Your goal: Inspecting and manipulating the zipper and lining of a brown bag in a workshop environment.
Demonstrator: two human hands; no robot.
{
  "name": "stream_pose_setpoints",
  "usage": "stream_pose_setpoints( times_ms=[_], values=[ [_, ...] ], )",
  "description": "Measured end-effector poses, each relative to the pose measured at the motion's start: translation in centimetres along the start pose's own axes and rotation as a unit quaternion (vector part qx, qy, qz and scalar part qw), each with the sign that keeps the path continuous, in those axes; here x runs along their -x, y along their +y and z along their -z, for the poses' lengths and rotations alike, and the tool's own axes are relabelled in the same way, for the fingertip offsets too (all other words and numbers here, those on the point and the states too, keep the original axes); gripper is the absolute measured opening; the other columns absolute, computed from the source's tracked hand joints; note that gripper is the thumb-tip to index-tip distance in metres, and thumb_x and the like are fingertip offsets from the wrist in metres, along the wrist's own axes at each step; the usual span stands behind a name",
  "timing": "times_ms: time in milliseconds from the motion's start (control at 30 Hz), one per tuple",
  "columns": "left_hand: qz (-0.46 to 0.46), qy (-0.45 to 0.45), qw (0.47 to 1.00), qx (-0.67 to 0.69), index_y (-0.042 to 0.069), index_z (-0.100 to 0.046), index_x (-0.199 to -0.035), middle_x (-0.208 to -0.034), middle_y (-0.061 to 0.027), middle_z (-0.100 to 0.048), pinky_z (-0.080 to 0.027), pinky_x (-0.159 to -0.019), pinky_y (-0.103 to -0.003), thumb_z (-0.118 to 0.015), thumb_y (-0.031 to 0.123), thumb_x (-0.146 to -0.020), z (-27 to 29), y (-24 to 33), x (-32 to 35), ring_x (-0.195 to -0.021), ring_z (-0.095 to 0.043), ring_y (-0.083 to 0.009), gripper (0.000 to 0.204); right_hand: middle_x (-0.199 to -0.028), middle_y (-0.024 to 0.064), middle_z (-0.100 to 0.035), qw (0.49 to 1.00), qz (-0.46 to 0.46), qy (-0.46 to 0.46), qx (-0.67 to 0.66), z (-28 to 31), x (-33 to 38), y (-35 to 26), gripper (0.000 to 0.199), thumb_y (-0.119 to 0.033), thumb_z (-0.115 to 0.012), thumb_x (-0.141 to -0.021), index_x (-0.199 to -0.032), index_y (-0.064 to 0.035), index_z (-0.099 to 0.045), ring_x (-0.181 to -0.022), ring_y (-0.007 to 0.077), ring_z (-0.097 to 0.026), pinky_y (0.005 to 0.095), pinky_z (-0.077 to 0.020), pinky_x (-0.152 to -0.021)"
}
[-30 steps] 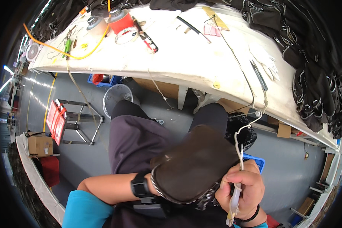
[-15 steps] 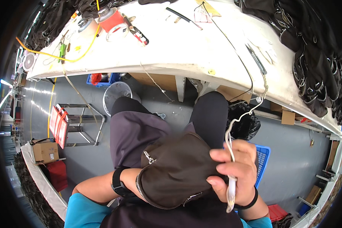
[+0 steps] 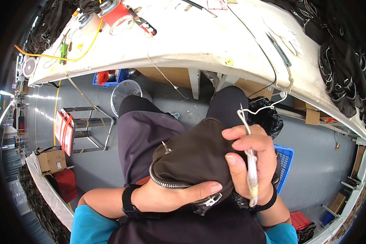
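A dark brown fabric bag (image 3: 195,158) with a silver zipper lies over my lap. My left hand (image 3: 179,195) grips its near edge, the thumb on top beside a metal zipper pull (image 3: 212,199), the other fingers hidden beneath. A second metal zipper pull (image 3: 166,148) stands out at the bag's left side. My right hand (image 3: 258,158) is closed on a slim tool with a pale, clear handle (image 3: 251,166), at the bag's right side. White cord (image 3: 268,107) is wound on the tool and runs up to the table. A thin point shows above my fingers; the tool's exact kind is unclear.
Ahead stands a white-covered table (image 3: 183,44) with red cans (image 3: 114,13), a pair of tweezers (image 3: 279,49) and dark bags (image 3: 345,73) piled at right. Below are a clear bin (image 3: 125,91), a stool (image 3: 87,126) at left and a blue crate (image 3: 285,164) at right.
My left hand has come into view from behind the bag, its thumb now on the near zipper edge. The bag has turned and tilted. My right hand with the tool has shifted slightly up.
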State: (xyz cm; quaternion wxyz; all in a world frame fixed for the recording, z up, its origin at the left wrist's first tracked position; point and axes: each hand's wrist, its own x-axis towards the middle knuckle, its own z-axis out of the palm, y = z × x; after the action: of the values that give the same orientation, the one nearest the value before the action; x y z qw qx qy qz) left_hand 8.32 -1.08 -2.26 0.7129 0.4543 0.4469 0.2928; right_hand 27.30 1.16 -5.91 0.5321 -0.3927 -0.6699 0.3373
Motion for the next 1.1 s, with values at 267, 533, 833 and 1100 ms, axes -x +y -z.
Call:
stream_pose_setpoints(
  times_ms=[267,533,833,1100],
  values=[
    [0.066,0.019,0.960,0.270,0.001,-0.048,-0.130,-0.123,-0.0067,-0.058,-0.045,-0.097,-0.031,-0.073,0.005,-0.086,-2.1,-0.6,-1.1,-0.114,-0.054,-0.0152,0.051,-0.100,0.0131,-0.067,0.996,0.027,0.053,0.072,2.1,1.1,-0.3,0.025,-0.009,-0.074,-0.081,-0.099,-0.0066,-0.057,-0.086,0.0249,-0.060,0.0367,-0.0457,-0.078],
    [0.045,0.026,0.966,0.255,0.000,-0.053,-0.124,-0.116,-0.0060,-0.061,-0.047,-0.092,-0.029,-0.071,0.004,-0.086,-2.4,-0.1,-1.5,-0.107,-0.057,-0.0139,0.042,-0.090,0.0066,-0.065,0.970,0.080,-0.080,0.217,3.1,3.0,-5.4,0.036,-0.004,-0.078,-0.074,-0.096,-0.0089,-0.050,-0.069,0.0192,-0.059,0.0305,-0.0457,-0.061],
    [-0.009,0.029,0.993,0.115,0.001,-0.051,-0.126,-0.117,-0.0054,-0.061,-0.046,-0.093,-0.031,-0.070,0.009,-0.088,-2.5,-0.2,-1.6,-0.108,-0.056,-0.0136,0.043,-0.080,0.0074,-0.063,0.957,0.039,-0.087,0.273,2.3,2.4,-6.6,0.032,0.003,-0.072,-0.074,-0.096,-0.0064,-0.051,-0.061,0.0194,-0.058,0.0297,-0.0456,-0.056],
    [-0.061,0.024,0.995,0.077,0.001,-0.052,-0.123,-0.113,-0.0054,-0.062,-0.048,-0.090,-0.031,-0.071,0.008,-0.088,-2.5,-0.3,-1.8,-0.104,-0.057,-0.0141,0.040,-0.077,0.0067,-0.057,0.968,0.050,-0.061,0.237,1.7,2.7,-5.2,0.032,0.006,-0.069,-0.070,-0.094,-0.0046,-0.052,-0.061,0.0188,-0.055,0.0291,-0.0453,-0.054]
  ],
)
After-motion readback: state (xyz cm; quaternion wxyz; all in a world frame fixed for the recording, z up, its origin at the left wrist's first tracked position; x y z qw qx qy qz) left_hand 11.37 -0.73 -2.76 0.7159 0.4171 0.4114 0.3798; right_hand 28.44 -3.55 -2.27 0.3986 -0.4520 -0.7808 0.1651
